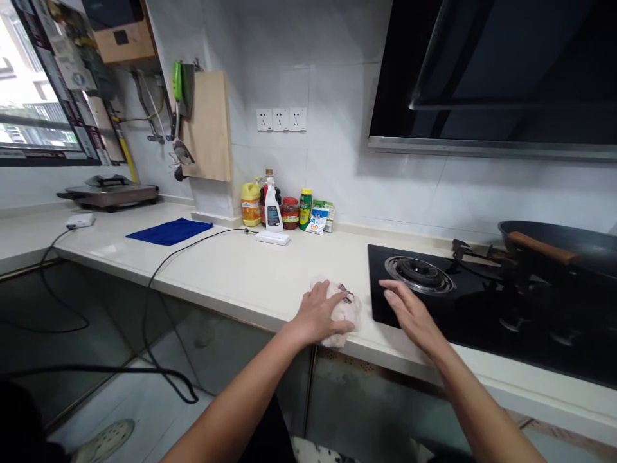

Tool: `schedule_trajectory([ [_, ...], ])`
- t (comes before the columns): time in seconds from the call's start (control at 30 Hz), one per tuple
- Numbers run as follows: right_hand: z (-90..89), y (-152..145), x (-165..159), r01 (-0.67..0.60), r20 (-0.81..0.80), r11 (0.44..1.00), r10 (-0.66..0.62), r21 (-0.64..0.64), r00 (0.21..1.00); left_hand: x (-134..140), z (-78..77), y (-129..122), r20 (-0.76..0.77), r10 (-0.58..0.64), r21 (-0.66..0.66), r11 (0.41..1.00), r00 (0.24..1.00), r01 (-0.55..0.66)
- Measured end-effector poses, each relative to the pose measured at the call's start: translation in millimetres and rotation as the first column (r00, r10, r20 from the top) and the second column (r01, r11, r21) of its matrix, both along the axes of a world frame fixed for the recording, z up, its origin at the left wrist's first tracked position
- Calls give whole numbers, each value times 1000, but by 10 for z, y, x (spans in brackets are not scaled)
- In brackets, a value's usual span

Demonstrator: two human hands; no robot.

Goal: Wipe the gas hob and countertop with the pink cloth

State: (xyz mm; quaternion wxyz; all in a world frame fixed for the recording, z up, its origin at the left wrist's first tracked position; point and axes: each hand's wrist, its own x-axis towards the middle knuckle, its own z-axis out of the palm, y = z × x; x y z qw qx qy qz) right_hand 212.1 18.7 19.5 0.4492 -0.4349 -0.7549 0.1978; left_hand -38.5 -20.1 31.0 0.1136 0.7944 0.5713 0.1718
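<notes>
A crumpled pale pink cloth (351, 311) with a dark mark lies on the white countertop (231, 276), close to its front edge and just left of the black gas stove (380, 257). My left hand (319, 315) rests on the cloth from the left, fingers and thumb curled over it. My right hand (409, 314) is beside the left edge of the stove, in front of the burner (421, 275), holding nothing. Its fingers are stretched out; whether they touch the glass I cannot tell.
On the right of the stove sits a dark wok (578, 238) with a wooden handle. Along the wall stand a white spray bottle (272, 209), several other bottles, jars and packets. A blue cloth (168, 231), a white power strip (272, 238) and an electric pan (110, 193) lie leftward.
</notes>
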Motion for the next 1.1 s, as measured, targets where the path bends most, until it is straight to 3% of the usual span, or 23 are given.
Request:
schedule_trajectory([
  [0.1,-132,-34,481,187,84,978,-195,97,977,255,-85,19,5,-11,41,999,1000,11],
  [0.2,-423,18,759,324,262,938,-346,124,901,500,-165,42,15,-29,154,988,999,26],
  [0.37,-794,91,844,334,467,915,-403,227,787,537,-273,-18,15,3,363,932,1000,-9],
  [0.5,-819,84,846,320,495,908,-417,271,763,136,-390,-164,88,17,429,902,996,-54],
  [0.63,-796,59,847,313,500,906,-419,285,758,-563,-457,-252,121,183,476,852,976,-219],
  [0.73,-787,33,836,314,501,905,-421,288,756,-1174,-444,-232,146,387,499,765,910,-406],
  [0.87,-773,4,821,310,514,907,-418,285,749,-1788,-466,-186,185,620,551,577,763,-603],
  [0.97,-764,-6,811,308,517,905,-422,294,745,-1952,-564,-194,275,676,583,448,684,-677],
  [1.1,-766,-13,797,302,510,901,-427,313,747,-1864,-708,-267,396,637,567,396,661,-722],
])
